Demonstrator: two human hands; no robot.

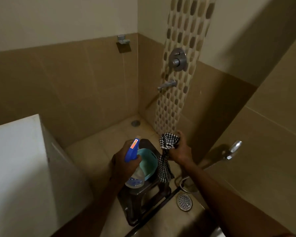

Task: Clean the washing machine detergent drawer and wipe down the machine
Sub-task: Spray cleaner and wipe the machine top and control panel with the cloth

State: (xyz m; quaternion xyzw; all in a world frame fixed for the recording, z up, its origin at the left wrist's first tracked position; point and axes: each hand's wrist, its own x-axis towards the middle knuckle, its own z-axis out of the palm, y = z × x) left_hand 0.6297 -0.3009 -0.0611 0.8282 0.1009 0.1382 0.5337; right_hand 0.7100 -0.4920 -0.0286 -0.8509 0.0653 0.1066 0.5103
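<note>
My left hand [122, 164] grips a spray bottle [133, 164] with a blue trigger head and a clear body, its nozzle pointing up and away from me. My right hand [179, 149] holds a bunched black-and-white checked cloth [167, 155] whose tail hangs down. Both hands hover over a teal plastic tub [148, 164] that sits on a dark stool [143, 200]. The white washing machine [22, 168] fills the lower left, with only its top and right side in view. The detergent drawer is out of sight.
I stand in a tiled shower corner. A wall tap [167, 85] and mixer knob [178, 59] are ahead, a hand shower [233, 149] with its hose hangs on the right wall, and a floor drain [184, 202] lies below the stool's right side.
</note>
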